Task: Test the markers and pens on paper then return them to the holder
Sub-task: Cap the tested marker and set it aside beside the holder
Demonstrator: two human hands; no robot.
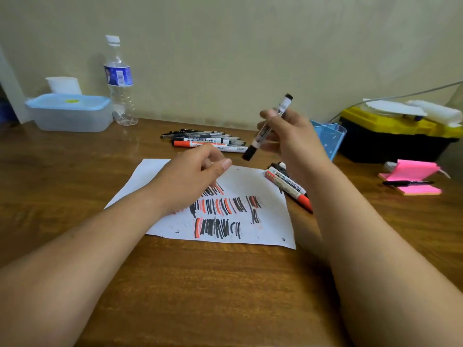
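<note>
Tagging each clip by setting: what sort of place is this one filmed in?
Probably a desk at home or in a small office, against a plain wall: a wooden table with scribbled paper, a marker in the right hand, a blue pen holder and pink sticky notes.

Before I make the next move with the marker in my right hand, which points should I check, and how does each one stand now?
1. Grip: the right hand holds the black marker above the table. Ok.
2. Cap off for writing: the lower end looks capped. Not ok.
3. Free hand: the left hand hovers over the paper, and nothing shows in it. Ok.
4. Room for a stroke: the paper's upper left part is bare. Ok.
5. Blue holder ready to receive: the right hand hides much of it. Cannot tell.
</note>
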